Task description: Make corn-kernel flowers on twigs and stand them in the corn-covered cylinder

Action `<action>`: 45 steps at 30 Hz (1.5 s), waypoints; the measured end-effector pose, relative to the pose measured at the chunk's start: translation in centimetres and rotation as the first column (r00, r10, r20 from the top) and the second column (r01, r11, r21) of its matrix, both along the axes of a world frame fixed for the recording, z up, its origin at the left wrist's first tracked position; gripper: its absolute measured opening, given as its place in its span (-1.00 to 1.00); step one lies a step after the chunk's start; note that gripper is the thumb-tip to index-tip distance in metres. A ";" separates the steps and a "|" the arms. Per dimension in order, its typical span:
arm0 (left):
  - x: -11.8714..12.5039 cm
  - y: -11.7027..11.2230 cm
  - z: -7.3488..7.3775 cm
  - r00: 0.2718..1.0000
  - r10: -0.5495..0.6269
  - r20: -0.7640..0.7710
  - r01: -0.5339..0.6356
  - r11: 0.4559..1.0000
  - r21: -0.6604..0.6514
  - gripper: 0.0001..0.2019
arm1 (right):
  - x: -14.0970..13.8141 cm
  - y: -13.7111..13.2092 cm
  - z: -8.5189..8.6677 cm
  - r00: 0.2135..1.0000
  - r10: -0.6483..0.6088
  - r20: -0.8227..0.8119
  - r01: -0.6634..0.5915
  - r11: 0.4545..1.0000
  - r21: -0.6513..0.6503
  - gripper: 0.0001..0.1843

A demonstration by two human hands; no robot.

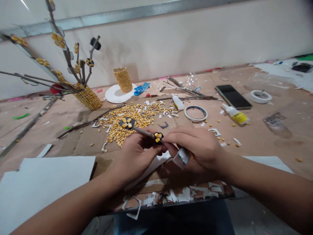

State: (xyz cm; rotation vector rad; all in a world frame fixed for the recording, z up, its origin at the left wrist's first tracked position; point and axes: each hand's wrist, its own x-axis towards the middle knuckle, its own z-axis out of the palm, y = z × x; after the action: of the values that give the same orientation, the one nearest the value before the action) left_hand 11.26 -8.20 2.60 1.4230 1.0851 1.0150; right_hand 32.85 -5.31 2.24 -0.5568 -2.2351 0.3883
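Note:
My left hand [137, 151] is closed around a thin twig [143, 131] that carries two small black discs with corn kernels stuck on them, one at its far tip [127, 123] and one [158, 136] by my fingers. My right hand [199, 147] pinches at the nearer disc with its fingertips and also grips a small tube with a silvery wrapped end [182, 157] against the palm. Both hands meet over the brown paper-covered table [256, 140], just in front of a pile of loose corn kernels [137, 119].
A kernel-covered vase with decorated branches [89, 97] stands at back left, a second kernel-covered cup [123, 79] on a white plate. Tape rings [195, 113] [260, 96], a glue bottle [236, 115], a phone [233, 96], white sheets [46, 182] and paper scraps lie around.

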 end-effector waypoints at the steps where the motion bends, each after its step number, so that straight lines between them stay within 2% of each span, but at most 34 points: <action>1: 0.1 0.0 0.0 1.000 0.003 0.012 -0.003 1.000 0.002 -0.85 | 0.0 0.0 0.0 1.000 -0.001 0.004 0.001 1.000 -0.012 -0.70; 6: 0.1 0.0 -0.1 1.000 0.029 0.009 -0.029 0.999 0.019 -0.87 | -0.1 0.2 0.2 1.000 -0.013 -0.001 0.013 1.000 -0.028 -0.73; 11: 0.1 -0.2 0.0 0.998 0.022 -0.053 -0.020 1.000 0.024 -0.89 | -0.2 0.3 0.5 0.999 -0.027 0.025 0.028 0.999 -0.036 -0.82; 15: 0.0 -0.3 0.1 0.994 0.028 -0.102 -0.022 0.998 0.059 -0.91 | -0.3 0.4 0.4 0.999 -0.024 0.025 0.025 0.998 -0.055 -0.81; 26: 0.4 -0.3 0.1 0.996 0.058 -0.068 -0.045 0.983 0.177 -0.90 | -0.4 0.0 0.5 0.999 -0.041 0.016 0.042 0.999 -0.031 -0.81; 29: 0.3 -0.4 -0.2 0.990 0.093 -0.107 -0.070 0.976 0.208 -0.86 | -0.4 -0.3 0.7 0.999 -0.049 -0.001 0.049 0.994 -0.096 -0.83; 32: -0.1 -0.6 -0.6 0.975 0.124 -0.184 -0.073 0.963 0.258 -0.85 | -0.6 -0.5 1.3 0.994 -0.107 -0.016 0.096 0.945 -0.312 -0.96; 35: -0.3 -0.6 -0.8 0.959 0.151 -0.241 -0.067 0.944 0.322 -0.86 | -0.9 -0.5 2.1 0.986 -0.162 -0.030 0.121 0.838 -0.533 -0.88; 37: -0.4 -0.6 -0.9 0.952 0.161 -0.262 -0.059 0.931 0.359 -0.84 | -1.0 -0.3 2.4 0.985 -0.159 -0.059 0.088 0.777 -0.623 -0.87; 40: -0.4 -0.6 -0.8 0.945 0.170 -0.280 -0.048 0.918 0.394 -0.81 | -1.1 -0.2 2.6 0.983 -0.152 -0.098 0.044 0.728 -0.684 -0.87; 45: -0.3 -0.4 -0.4 0.940 0.173 -0.295 -0.026 0.897 0.442 -0.80 | -1.1 -0.2 2.5 0.981 -0.149 -0.121 0.018 0.700 -0.714 -0.86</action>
State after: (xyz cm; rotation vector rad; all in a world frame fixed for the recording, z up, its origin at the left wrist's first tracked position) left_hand 11.00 -8.64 2.17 1.9684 1.2313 1.1718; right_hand 31.73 -5.52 4.69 -0.9781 -1.8225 1.2381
